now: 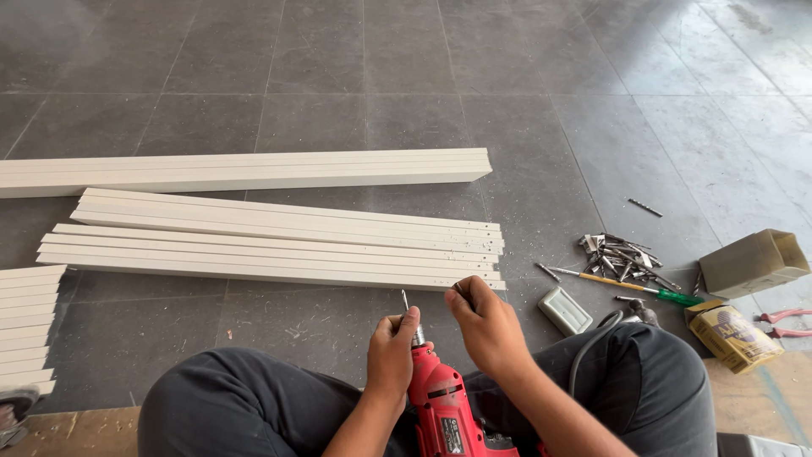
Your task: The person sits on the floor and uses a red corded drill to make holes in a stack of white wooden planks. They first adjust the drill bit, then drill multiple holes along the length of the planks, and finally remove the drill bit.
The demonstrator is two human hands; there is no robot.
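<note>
- The drill (444,406), red, stood nose-up between the seated person's knees, its bit (405,301) pointing away toward the slats.
- The left hand (393,354) was clenched around the drill's chuck, thumb up beside the bit.
- The right hand (488,326) hovered just right of the bit, fingers pinched on a small dark piece (459,290) near the closest slat's end; what that piece was could not be told.
- A grey cord (592,338) looped over the right knee.
- Just beyond that knee lay a small pale box (564,311), then a screwdriver (630,284) with a green handle, a heap of screws (617,254), two cardboard boxes (751,264) and red-handled pliers (782,323) at the right edge.
- A loose drill bit (644,207) lay alone farther out.
- White slats (271,250) lay side by side straight ahead, their right ends just beyond the hands; a thicker bundle (245,171) lay behind them, and short slat ends (27,326) stacked at the left edge.
- Shavings dusted the floor (296,326) between knees and slats.
- Past the bundle the grey tiles ran bare to the top edge.
</note>
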